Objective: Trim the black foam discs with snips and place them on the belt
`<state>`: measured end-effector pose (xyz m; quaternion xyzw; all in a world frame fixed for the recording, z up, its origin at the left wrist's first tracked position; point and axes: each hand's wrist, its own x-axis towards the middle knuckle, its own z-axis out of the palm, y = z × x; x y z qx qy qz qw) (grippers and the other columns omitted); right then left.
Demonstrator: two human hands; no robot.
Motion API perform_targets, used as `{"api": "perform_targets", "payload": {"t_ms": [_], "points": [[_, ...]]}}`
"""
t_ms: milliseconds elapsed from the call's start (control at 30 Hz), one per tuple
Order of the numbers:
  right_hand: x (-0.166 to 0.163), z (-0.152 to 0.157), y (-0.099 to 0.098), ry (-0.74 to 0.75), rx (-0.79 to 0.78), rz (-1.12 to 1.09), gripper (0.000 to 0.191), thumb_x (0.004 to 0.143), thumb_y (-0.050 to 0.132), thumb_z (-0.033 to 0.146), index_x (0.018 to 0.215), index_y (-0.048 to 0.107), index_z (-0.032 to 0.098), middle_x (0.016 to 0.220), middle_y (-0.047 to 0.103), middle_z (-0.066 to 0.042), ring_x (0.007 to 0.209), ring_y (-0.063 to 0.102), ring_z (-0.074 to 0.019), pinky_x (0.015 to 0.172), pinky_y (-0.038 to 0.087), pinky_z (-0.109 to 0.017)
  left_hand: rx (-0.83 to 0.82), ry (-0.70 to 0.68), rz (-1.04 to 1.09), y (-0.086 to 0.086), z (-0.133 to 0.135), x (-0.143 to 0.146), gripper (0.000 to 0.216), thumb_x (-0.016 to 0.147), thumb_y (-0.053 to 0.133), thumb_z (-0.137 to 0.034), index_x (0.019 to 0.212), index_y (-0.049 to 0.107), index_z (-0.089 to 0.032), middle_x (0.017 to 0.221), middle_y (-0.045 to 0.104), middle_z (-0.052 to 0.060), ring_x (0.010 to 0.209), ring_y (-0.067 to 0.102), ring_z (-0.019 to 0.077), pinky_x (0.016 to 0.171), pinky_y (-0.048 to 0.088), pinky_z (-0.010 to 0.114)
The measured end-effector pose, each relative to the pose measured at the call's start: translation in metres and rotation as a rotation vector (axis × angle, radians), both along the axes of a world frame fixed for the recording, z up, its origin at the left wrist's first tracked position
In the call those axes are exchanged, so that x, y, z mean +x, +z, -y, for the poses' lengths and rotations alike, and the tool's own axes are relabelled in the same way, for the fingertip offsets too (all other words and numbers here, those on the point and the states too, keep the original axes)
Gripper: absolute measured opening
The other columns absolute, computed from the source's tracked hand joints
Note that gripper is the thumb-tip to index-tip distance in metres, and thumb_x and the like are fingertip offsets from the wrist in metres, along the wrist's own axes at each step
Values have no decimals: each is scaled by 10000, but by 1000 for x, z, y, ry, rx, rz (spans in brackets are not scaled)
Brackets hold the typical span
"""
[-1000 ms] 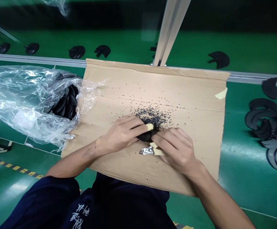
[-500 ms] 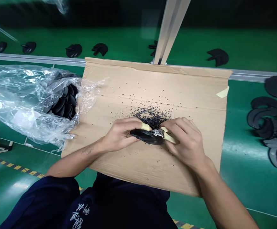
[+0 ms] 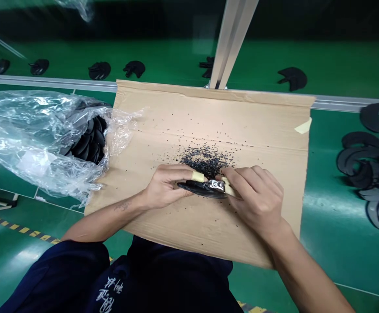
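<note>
Between finger and thumb, my left hand [image 3: 166, 184] grips a thin, black, rounded plastic part [image 3: 197, 190] above the cardboard. Yellow tape covers the tip of one left finger. My right hand [image 3: 256, 195] is closed around the pale yellow handles of small cutting pliers [image 3: 218, 186]. The pliers' metal head rests against the black part's upper edge, and its jaws are partly hidden there. Just beyond both hands lies a scattered heap of tiny black plastic bits [image 3: 205, 158] on the cardboard sheet [image 3: 163, 226].
A clear plastic bag [image 3: 22, 126] at the left holds many black curved parts [image 3: 89, 141]. More black parts [image 3: 360, 156] lie in a pile on the green surface at the right. A metal post [image 3: 233, 43] rises behind the cardboard, with a rail along its far edge.
The pliers' handles have been squeezed closer together in my right hand, which has shifted slightly down. The black part has tilted flatter in my left hand.
</note>
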<state>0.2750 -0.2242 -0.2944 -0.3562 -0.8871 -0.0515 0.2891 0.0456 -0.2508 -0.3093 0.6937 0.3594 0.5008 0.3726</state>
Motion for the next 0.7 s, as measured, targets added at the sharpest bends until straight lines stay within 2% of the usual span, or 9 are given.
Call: {"api": "perform_targets", "payload": {"t_ms": [100, 200, 500, 700], "points": [[-1, 1, 2, -1, 45, 14, 8, 931, 682, 152, 929, 689, 157, 673, 684, -21, 617, 527, -153, 583, 377, -322, 2, 0, 13, -2, 1, 0, 171, 874, 775, -208, 1031, 791, -141, 893, 801, 94, 777, 754, 120, 691, 604, 187], [-1, 3, 1, 8, 13, -16, 65, 928, 672, 125, 882, 685, 169, 663, 685, -16, 605, 560, -140, 584, 394, -304, 5, -3, -7, -2, 1, 0, 167, 876, 776, -222, 1025, 798, -152, 895, 806, 93, 766, 759, 124, 694, 616, 196], [-2, 4, -3, 139, -298, -321, 140, 938, 570, 96, 945, 685, 176, 816, 732, -69, 681, 662, -146, 609, 511, -275, 12, -9, 25, 0, 1, 2, 168, 890, 762, -240, 1033, 801, -161, 904, 807, 94, 778, 765, 130, 694, 617, 191], [3, -3, -1, 93, -178, -221, 91, 916, 631, 131, 985, 674, 174, 803, 707, -66, 685, 589, -173, 625, 457, -319, 1, -45, 53, 2, 1, 3, 169, 909, 732, -193, 1061, 795, -155, 928, 805, 105, 810, 766, 136, 718, 617, 207]]}}
